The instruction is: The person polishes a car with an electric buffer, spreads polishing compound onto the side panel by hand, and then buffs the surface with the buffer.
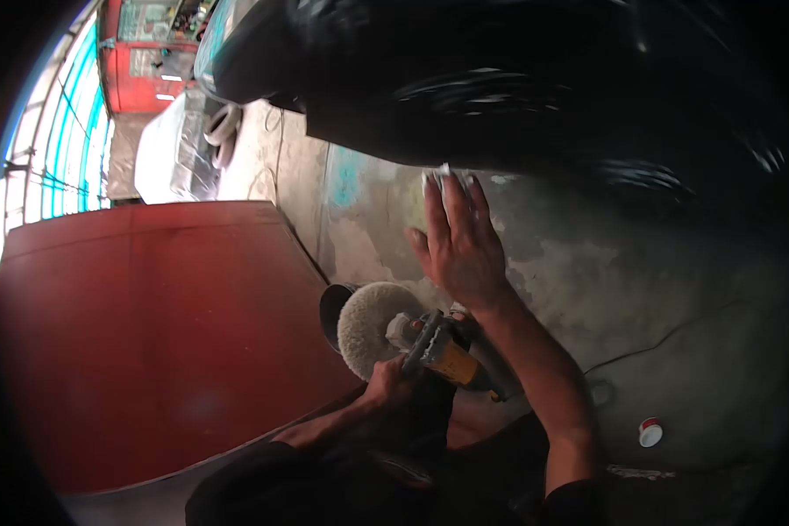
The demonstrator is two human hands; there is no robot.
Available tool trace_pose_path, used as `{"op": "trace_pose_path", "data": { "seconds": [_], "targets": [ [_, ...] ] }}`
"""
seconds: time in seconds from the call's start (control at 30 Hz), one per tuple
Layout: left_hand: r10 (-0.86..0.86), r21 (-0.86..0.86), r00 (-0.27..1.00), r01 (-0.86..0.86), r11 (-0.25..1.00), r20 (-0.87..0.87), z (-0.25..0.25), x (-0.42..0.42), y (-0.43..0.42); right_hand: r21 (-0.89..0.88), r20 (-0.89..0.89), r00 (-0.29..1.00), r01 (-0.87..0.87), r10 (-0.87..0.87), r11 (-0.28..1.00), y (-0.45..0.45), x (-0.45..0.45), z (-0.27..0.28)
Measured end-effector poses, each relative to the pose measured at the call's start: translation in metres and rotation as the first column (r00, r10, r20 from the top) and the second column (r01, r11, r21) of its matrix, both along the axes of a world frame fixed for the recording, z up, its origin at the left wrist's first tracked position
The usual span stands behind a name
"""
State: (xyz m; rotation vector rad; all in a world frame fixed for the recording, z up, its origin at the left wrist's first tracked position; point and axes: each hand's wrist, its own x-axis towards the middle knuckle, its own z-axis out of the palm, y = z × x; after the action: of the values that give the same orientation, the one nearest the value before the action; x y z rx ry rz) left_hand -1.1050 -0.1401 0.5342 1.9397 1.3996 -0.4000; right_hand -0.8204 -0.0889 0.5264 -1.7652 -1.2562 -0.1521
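Note:
My left hand (pixel 389 384) is closed around the handle of a polisher (pixel 452 363) with a yellow and dark body. Its round, fluffy cream polishing pad (pixel 373 330) faces up and left. My right hand (pixel 466 256) is raised with its fingers stretched out and nothing gripped. White paste (pixel 445 169) shows on its fingertips, close to the lower edge of a glossy black car body panel (pixel 500 131). Whether the fingertips touch the panel I cannot tell. White streaks of reflection or residue show on the black surface.
A large red panel (pixel 167 342) lies to the left. A black round container (pixel 334 314) shows behind the pad. On the concrete floor (pixel 561 289) are a small red and white tub (pixel 650 432) and a dark cable (pixel 657 349). Tyres (pixel 223 127) lean by a covered vehicle (pixel 174 149).

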Motion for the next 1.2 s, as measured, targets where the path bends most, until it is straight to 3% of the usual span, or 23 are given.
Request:
{"op": "trace_pose_path", "data": {
  "seconds": [0.1,0.17,0.2,0.3,0.33,0.37,0.47,0.57,0.6,0.7,0.77,0.83,0.87,0.9,0.97,1.03,1.07,1.1,1.17,1.2],
  "targets": [
    [0.147,0.009,0.988,-0.148,0.989,0.044,0.006,-0.035,0.045,-0.163,0.262,0.964,0.094,-0.049,0.982,0.093,-0.013,0.006],
    [0.233,0.023,0.970,-0.235,0.972,0.072,-0.007,-0.035,0.041,-0.340,0.498,0.866,0.233,-0.035,0.911,0.116,-0.005,-0.038],
    [0.170,0.132,0.983,-0.178,0.975,0.071,-0.029,-0.058,0.040,-0.183,0.625,0.777,0.236,-0.073,0.954,0.118,-0.018,-0.084],
    [0.361,0.067,0.920,-0.374,0.925,0.155,-0.047,-0.062,0.049,-0.254,0.246,0.965,-0.029,0.094,0.967,0.094,-0.021,-0.086],
    [0.377,0.051,0.924,-0.381,0.923,0.070,-0.050,-0.063,0.056,-0.174,0.158,0.987,0.010,0.018,0.985,0.090,-0.014,-0.086],
    [0.407,0.056,0.909,-0.413,0.909,0.086,-0.055,-0.067,0.061,-0.134,0.165,0.982,0.115,-0.093,0.984,0.087,-0.002,-0.082],
    [0.469,0.060,0.875,-0.478,0.876,0.115,-0.060,-0.079,0.072,-0.334,0.200,0.972,0.186,-0.123,0.924,0.117,0.005,-0.111],
    [0.443,0.094,0.895,-0.446,0.890,0.053,-0.061,-0.076,0.077,-0.249,0.240,0.970,0.026,0.036,0.968,0.131,-0.023,-0.102],
    [0.427,0.096,0.904,-0.427,0.899,0.030,-0.069,-0.084,0.078,-0.167,0.174,0.985,0.006,0.024,0.986,0.137,-0.022,-0.091],
    [0.564,0.004,0.825,-0.564,0.826,0.035,-0.063,-0.077,0.084,-0.036,0.469,0.861,0.241,-0.197,0.970,0.179,-0.019,-0.070],
    [0.494,0.059,0.865,-0.499,0.864,0.090,-0.086,-0.101,0.076,-0.201,0.551,0.835,0.151,-0.015,0.968,0.188,-0.027,-0.081],
    [0.459,0.064,0.884,-0.464,0.883,0.085,-0.075,-0.091,0.079,-0.324,0.448,0.879,-0.009,0.161,0.946,0.169,-0.040,-0.075],
    [0.436,0.066,0.897,-0.441,0.895,0.074,-0.072,-0.093,0.078,-0.301,0.422,0.899,0.016,0.118,0.954,0.157,-0.038,-0.040],
    [0.432,0.054,0.899,-0.436,0.898,0.076,-0.058,-0.081,0.080,-0.201,0.253,0.967,0.031,0.021,0.979,0.149,-0.035,-0.021],
    [0.476,-0.003,0.877,-0.477,0.879,0.072,-0.054,-0.085,0.078,-0.065,0.352,0.921,0.201,-0.166,0.977,0.148,-0.019,0.042],
    [0.397,0.020,0.914,-0.400,0.916,0.079,-0.059,-0.098,0.073,-0.173,0.555,0.817,0.299,-0.158,0.938,0.187,-0.009,0.056],
    [0.353,0.031,0.932,-0.356,0.934,0.083,-0.061,-0.102,0.072,-0.135,0.644,0.761,0.214,-0.079,0.967,0.208,-0.011,0.056],
    [0.355,0.014,0.927,-0.359,0.933,0.118,-0.057,-0.101,0.072,-0.201,0.543,0.839,0.103,0.024,0.974,0.218,-0.028,0.075],
    [0.382,-0.016,0.907,-0.385,0.923,0.178,-0.049,-0.099,0.071,-0.163,0.578,0.805,-0.046,0.133,0.986,0.234,-0.061,0.104],
    [0.391,-0.021,0.903,-0.394,0.919,0.176,-0.049,-0.101,0.072,-0.140,0.621,0.778,-0.002,0.090,0.990,0.244,-0.066,0.120]
  ]
}}
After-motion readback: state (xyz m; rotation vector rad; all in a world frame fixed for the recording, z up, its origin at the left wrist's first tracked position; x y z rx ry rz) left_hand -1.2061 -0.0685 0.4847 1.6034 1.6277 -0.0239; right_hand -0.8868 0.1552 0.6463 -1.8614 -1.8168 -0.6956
